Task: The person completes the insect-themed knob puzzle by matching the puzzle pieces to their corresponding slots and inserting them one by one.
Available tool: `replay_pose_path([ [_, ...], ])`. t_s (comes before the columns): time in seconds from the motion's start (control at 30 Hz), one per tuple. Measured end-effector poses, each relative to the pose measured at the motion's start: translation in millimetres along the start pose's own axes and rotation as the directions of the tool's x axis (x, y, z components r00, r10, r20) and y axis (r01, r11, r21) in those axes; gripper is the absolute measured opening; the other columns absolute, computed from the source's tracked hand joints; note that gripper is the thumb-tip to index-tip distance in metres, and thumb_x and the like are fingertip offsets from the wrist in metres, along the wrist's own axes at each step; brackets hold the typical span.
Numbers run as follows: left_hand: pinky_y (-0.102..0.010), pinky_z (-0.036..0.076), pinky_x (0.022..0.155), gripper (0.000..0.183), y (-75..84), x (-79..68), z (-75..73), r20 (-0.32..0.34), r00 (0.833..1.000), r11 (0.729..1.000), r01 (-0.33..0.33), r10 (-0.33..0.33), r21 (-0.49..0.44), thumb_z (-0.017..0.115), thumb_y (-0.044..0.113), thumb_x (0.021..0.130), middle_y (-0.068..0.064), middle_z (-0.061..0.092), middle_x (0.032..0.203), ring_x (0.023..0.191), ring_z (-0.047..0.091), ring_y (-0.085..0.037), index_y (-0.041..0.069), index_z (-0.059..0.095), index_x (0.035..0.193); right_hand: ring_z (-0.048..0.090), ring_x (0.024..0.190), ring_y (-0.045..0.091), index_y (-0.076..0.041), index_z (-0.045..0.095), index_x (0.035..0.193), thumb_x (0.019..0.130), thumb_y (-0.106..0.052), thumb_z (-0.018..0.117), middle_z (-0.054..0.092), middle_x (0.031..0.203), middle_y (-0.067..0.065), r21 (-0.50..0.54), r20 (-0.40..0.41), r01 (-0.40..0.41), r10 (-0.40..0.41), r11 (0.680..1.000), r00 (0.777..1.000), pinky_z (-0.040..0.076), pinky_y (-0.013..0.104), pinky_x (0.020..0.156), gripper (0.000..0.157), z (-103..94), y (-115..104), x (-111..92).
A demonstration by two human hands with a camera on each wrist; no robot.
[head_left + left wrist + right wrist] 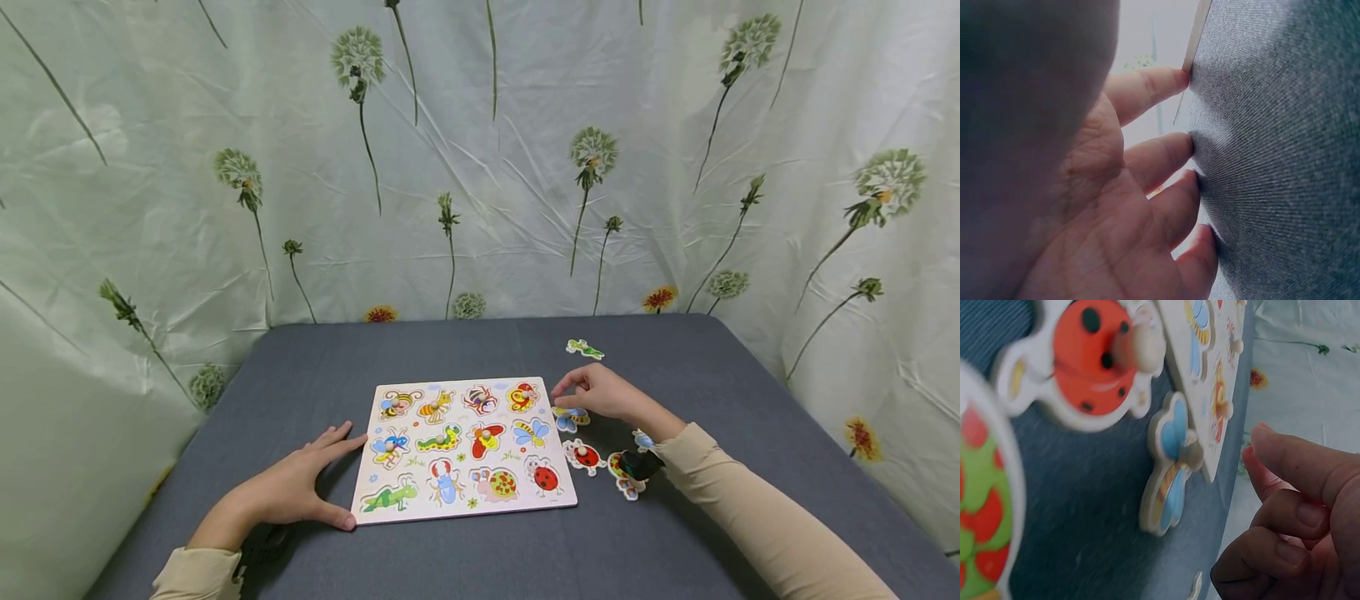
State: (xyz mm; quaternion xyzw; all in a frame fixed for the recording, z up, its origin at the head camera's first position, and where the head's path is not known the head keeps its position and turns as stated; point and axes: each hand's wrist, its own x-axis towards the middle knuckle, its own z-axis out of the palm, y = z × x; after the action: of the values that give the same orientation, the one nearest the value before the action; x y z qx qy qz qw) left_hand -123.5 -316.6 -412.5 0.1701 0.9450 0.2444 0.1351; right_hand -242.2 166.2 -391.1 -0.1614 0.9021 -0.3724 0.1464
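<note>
A wooden insect peg puzzle board (461, 442) lies on the table. My left hand (288, 487) rests spread at its left side, with index finger and thumb at the board's edge. My right hand (603, 393) is over the table by the board's upper right corner. Its fingers are bent, with a gap between thumb and index finger and nothing held. Just below is a loose dragonfly piece (1174, 434) with blue wings and a wooden knob. Nearer me lie a red ladybug piece (1094, 365) and a green-and-red snail piece (985, 506).
A green grasshopper piece (585, 348) lies farther back on the dark table cloth (480, 558). A blue piece (643, 440) is partly hidden by the right wrist. Knobbed pieces sit in the board's top row and most of its middle row. A flowered curtain (480, 167) hangs behind.
</note>
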Motion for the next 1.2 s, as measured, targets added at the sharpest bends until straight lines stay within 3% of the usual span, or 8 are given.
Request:
replay_pose_path([
  [0.57, -0.084, 0.024, 0.118, 0.121, 0.3, 0.2, -0.4, 0.013, 1.0, 1.0, 0.011, -0.011, -0.015, 0.099, 0.056, 0.068, -0.028, 0.023, 0.176, 0.16, 0.02, -0.06, 0.02, 0.041, 0.168, 0.029, 0.051, 0.007, -0.003, 0.081, 0.108, 0.094, -0.018, 0.083, 0.037, 0.054, -0.009, -0.015, -0.002, -0.007, 0.007, 1.0, 1.0, 0.027, 0.021, 0.053, 0.021, 0.8, 19, -6],
  [1.2, -0.084, 0.026, 0.117, 0.119, -0.9, 0.1, -0.1, 0.005, 1.0, 1.0, -0.004, 0.004, -0.006, 0.099, 0.052, 0.069, -0.029, 0.024, 0.176, 0.16, 0.021, -0.06, 0.02, 0.04, 0.168, 0.035, 0.051, 0.008, -0.007, 0.082, 0.1, 0.094, -0.018, 0.083, 0.043, 0.055, -0.008, -0.085, -0.015, -0.014, 0.013, 0.996, 1.0, 0.029, 0.022, 0.053, 0.013, 4.0, 16, -5],
])
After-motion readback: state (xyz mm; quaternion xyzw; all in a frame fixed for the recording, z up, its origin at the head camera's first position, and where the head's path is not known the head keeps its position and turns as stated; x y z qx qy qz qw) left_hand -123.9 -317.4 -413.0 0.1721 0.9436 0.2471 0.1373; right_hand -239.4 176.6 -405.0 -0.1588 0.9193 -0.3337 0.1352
